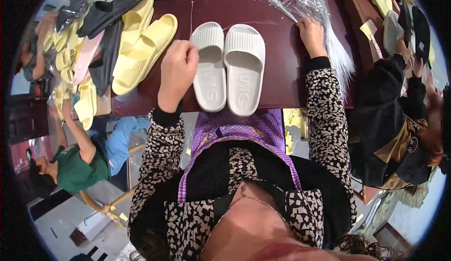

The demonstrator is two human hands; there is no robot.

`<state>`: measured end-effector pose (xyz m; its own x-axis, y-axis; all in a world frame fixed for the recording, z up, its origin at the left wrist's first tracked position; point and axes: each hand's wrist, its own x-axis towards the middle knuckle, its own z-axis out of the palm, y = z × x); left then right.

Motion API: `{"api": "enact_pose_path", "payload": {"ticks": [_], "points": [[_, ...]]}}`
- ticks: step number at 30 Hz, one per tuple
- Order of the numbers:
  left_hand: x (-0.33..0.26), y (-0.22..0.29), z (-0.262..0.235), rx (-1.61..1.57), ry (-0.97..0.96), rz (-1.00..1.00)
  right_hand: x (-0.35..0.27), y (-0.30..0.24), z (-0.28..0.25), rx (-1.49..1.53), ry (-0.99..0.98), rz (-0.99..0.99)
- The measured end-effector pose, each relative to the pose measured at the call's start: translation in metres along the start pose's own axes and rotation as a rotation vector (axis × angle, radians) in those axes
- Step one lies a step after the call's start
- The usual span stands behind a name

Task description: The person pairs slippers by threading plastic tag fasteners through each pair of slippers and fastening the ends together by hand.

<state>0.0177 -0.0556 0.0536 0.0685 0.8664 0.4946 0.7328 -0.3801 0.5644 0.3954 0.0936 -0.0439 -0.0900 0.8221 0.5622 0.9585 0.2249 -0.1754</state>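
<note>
Two off-white slide sandals, a left one and a right one, lie side by side on the dark red table in front of me. Beside the left sandal my left hand is closed, and a thin, clear plastic strand with a small knob at its tip rises from its fingers. My right hand pinches the end of a small bundle of similar strands, to the right of the sandals. Next to it spreads a larger sheaf of long clear plastic strands.
Yellow slides, dark slides and a pink slide are heaped at the left. A person in a green shirt sits left; another in dark clothes works at the right, near more slides.
</note>
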Motion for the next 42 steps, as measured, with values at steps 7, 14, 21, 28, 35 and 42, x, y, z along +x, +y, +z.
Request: {"api": "enact_pose_path", "payload": {"ticks": [7, 14, 21, 28, 35, 42], "points": [[-0.044, 0.016, 0.003, -0.077, 0.017, -0.110, 0.001, -0.073, -0.067, 0.102, 0.223, -0.167], [-0.058, 0.026, -0.003, -0.141, 0.050, -0.182, -0.045, -0.176, -0.124, 0.750, -0.034, -0.244], [-0.090, 0.057, -0.034, -0.112, 0.040, -0.136, -0.077, -0.229, -0.142, 0.656, -0.214, -0.457], [-0.130, 0.077, -0.051, -0.173, -0.012, -0.133, -0.109, -0.231, -0.171, 0.676, -0.275, -0.440], [-0.134, 0.077, -0.045, -0.159, -0.081, -0.124, -0.114, -0.215, -0.184, 0.657, -0.263, -0.446], [-0.143, 0.077, -0.037, -0.204, -0.147, -0.164, -0.121, -0.202, -0.198, 0.678, -0.204, -0.478]]}}
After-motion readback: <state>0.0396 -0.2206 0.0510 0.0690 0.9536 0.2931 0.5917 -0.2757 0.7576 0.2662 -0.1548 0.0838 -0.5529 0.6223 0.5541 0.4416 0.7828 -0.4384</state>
